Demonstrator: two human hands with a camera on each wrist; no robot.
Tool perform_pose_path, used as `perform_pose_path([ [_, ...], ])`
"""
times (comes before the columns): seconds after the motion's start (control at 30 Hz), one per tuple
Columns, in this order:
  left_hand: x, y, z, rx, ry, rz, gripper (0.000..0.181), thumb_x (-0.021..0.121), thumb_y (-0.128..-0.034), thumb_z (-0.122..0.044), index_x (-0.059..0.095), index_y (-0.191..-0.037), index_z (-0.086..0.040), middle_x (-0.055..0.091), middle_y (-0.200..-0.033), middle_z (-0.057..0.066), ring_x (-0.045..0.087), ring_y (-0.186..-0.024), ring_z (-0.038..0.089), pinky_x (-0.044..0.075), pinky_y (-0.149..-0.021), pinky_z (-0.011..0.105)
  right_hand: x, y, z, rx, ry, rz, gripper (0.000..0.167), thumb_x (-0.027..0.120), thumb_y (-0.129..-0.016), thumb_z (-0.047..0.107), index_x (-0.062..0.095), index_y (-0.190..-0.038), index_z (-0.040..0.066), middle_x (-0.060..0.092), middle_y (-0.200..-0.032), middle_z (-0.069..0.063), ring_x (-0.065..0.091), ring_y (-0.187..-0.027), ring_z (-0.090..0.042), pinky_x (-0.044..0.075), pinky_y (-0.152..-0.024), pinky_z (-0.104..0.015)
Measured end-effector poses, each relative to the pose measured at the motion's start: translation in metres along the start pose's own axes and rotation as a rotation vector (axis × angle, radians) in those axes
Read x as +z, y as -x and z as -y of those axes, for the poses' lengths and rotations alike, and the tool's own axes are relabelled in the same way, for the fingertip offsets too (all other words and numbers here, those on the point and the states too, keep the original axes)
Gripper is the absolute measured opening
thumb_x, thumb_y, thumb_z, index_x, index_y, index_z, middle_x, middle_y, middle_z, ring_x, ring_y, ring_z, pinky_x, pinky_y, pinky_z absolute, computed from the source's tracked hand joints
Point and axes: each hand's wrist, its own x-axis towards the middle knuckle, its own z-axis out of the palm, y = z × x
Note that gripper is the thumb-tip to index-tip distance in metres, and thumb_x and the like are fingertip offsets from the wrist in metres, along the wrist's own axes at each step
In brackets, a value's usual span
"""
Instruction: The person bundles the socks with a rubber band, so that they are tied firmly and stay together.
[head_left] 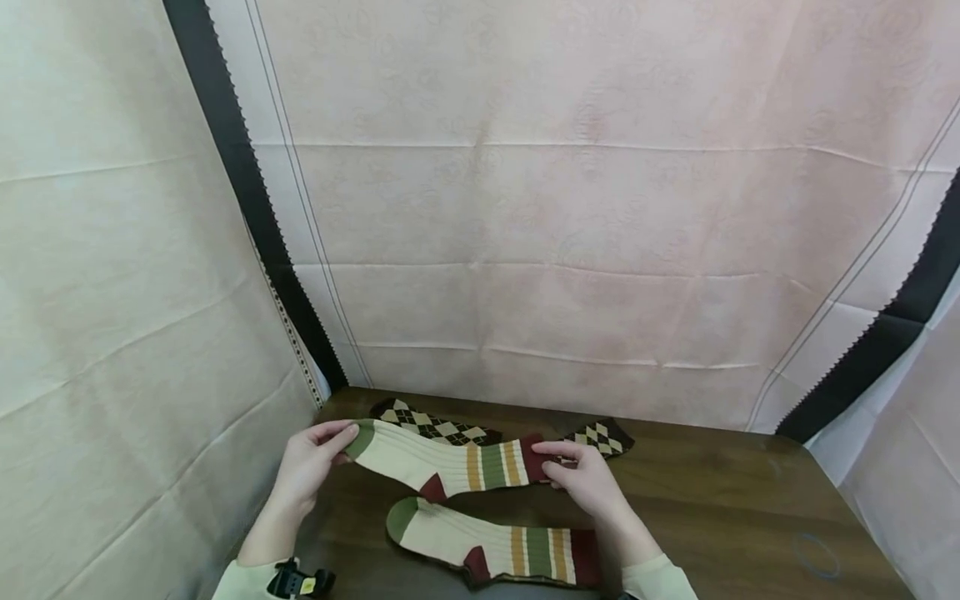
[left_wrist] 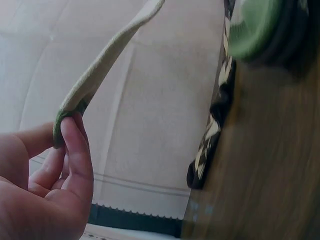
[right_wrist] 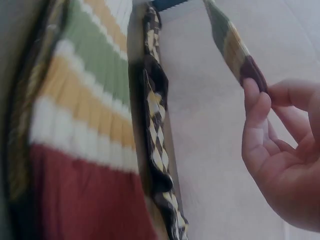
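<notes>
Stretched between both hands is a cream sock (head_left: 420, 454) with a green toe, maroon heel and cuff, and green and mustard stripes. My left hand (head_left: 309, 462) pinches its green toe between thumb and fingers. At the other end, my right hand (head_left: 588, 479) pinches the maroon cuff. In both wrist views the held sock looks thin, edge-on, raised off the table. A matching striped sock (head_left: 457, 533) lies flat nearer me, toe to the left, with a dark layer showing along its lower edge. Behind the held sock lie dark argyle socks (head_left: 600, 436), partly covered by it.
The brown wooden table (head_left: 720, 500) reaches to pale cloth walls at the back and sides. Black strips (head_left: 247, 179) run down the corners of the cloth. A faint blue ring mark (head_left: 817, 556) shows on the table's right part.
</notes>
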Motion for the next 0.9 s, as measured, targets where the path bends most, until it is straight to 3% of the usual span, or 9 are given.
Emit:
perform_pose_path([
  [0.17,0.012,0.008,0.004,-0.016,0.024,0.044,0.033,0.079,-0.0999,-0.016,0.075,-0.122,0.008,0.074,-0.096,0.003,0.068,-0.073,0.014,0.062,-0.071,0.029,-0.015,0.025,-0.002,0.037,-0.031,0.018,0.03,0.072,-0.099,0.003,0.076,-0.128,0.0,0.066,-0.138,-0.024,0.074,-0.082,-0.025,0.062,-0.072,-0.037],
  [0.33,0.023,0.016,0.006,-0.053,0.038,0.09,0.031,0.079,-0.0991,-0.013,0.075,-0.122,0.008,0.075,-0.099,0.005,0.069,-0.073,0.014,0.062,-0.072,0.029,-0.027,0.044,-0.006,0.07,-0.041,0.043,0.034,0.072,-0.099,0.004,0.073,-0.133,-0.001,0.074,-0.118,-0.019,0.073,-0.081,-0.02,0.061,-0.072,-0.033],
  [0.43,0.029,0.019,0.007,-0.075,0.034,0.125,0.031,0.079,-0.0993,-0.011,0.075,-0.123,0.008,0.075,-0.103,0.007,0.069,-0.076,0.015,0.062,-0.073,0.03,-0.034,0.052,-0.008,0.078,-0.076,0.078,0.037,0.07,-0.1,0.003,0.069,-0.136,-0.004,0.075,-0.118,-0.02,0.076,-0.087,-0.018,0.062,-0.077,-0.034],
  [0.7,0.037,0.023,0.008,-0.084,0.018,0.234,0.031,0.078,-0.0992,-0.009,0.074,-0.122,0.011,0.074,-0.104,0.01,0.072,-0.079,0.017,0.063,-0.072,0.031,-0.054,0.066,-0.011,-0.012,-0.074,0.173,0.046,0.068,-0.101,0.0,0.059,-0.145,-0.008,0.068,-0.124,-0.026,0.075,-0.093,-0.021,0.064,-0.081,-0.043],
  [0.9,0.041,0.028,0.007,-0.083,-0.01,0.342,0.035,0.078,-0.0996,-0.011,0.071,-0.124,0.012,0.075,-0.107,0.011,0.073,-0.079,0.017,0.063,-0.071,0.03,-0.069,0.075,-0.011,-0.033,-0.025,0.293,0.039,0.065,-0.101,-0.001,0.066,-0.14,-0.003,0.071,-0.123,-0.023,0.073,-0.087,-0.017,0.063,-0.071,-0.037],
])
